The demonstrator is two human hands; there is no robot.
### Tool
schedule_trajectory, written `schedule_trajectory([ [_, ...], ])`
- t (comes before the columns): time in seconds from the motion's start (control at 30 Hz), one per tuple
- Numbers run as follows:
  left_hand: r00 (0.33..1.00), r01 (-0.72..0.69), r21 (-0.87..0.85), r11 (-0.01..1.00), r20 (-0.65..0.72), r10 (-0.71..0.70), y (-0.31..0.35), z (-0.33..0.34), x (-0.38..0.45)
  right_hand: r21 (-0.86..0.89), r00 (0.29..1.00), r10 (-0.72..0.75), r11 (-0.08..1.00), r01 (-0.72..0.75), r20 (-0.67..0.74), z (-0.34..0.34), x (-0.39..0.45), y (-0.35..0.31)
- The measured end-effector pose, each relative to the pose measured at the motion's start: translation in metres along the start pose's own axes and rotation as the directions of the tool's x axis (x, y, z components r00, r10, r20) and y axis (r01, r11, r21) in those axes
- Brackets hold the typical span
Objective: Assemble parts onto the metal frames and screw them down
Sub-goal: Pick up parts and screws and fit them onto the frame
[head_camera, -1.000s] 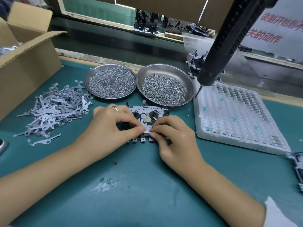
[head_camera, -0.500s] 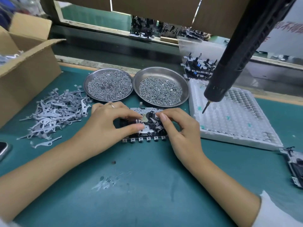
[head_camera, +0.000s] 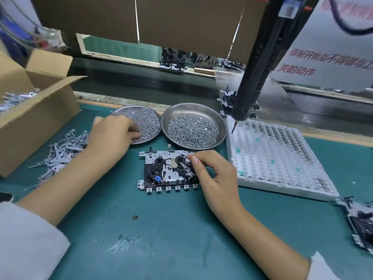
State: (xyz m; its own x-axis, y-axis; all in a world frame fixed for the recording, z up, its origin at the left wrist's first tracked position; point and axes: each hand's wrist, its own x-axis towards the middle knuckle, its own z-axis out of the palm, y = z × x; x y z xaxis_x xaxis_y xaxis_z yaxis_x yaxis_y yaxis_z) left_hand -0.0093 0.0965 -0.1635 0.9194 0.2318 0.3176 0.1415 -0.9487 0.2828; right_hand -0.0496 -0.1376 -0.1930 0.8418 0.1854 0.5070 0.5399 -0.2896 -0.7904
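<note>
a flat silver metal frame with black plastic parts [head_camera: 168,171] lies on the green table mat [head_camera: 161,229], just below two round shiny steel dishes. the left hand [head_camera: 113,136] is reached into the left steel dish of tiny silver screws [head_camera: 148,123], its fingers curled down among them; whether a screw is pinched yet cannot be told. the right hand [head_camera: 215,174] is rested on the frame's right end, a thin grey metal arm piece [head_camera: 186,168] pressed under its bent fingertips. the step is best done if one screw only is picked, and the thin piece is kept flat over its hole. the screws look small, hard and slippery. the black electric screwdriver [head_camera: 256,77] is hung above, untouched.
</note>
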Motion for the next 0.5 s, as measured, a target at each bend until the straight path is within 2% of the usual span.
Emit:
schedule_trajectory([
  [0.1, 0.993, -0.035, -0.051, 0.998, -0.115, 0.028, -0.001, -0.001, -0.007, -0.001, 1.000, -0.009, 1.000, 0.009, 0.001, 0.000, 0.000, 0.000],
  [0.3, 0.979, -0.065, -0.223, 0.973, -0.203, 0.019, -0.002, -0.008, -0.016, -0.010, 1.000, -0.020, 1.000, 0.020, 0.002, 0.000, 0.000, 0.001],
  [0.43, 0.966, -0.144, -0.512, 0.847, -0.257, 0.009, 0.014, -0.011, -0.041, -0.049, 0.999, -0.047, 0.998, 0.046, -0.015, 0.000, 0.002, 0.002],
  [0.5, 0.963, -0.180, -0.582, 0.793, -0.268, 0.022, 0.024, -0.011, -0.058, -0.122, 0.994, -0.107, 0.987, 0.106, 0.000, 0.002, 0.006, 0.000],
])
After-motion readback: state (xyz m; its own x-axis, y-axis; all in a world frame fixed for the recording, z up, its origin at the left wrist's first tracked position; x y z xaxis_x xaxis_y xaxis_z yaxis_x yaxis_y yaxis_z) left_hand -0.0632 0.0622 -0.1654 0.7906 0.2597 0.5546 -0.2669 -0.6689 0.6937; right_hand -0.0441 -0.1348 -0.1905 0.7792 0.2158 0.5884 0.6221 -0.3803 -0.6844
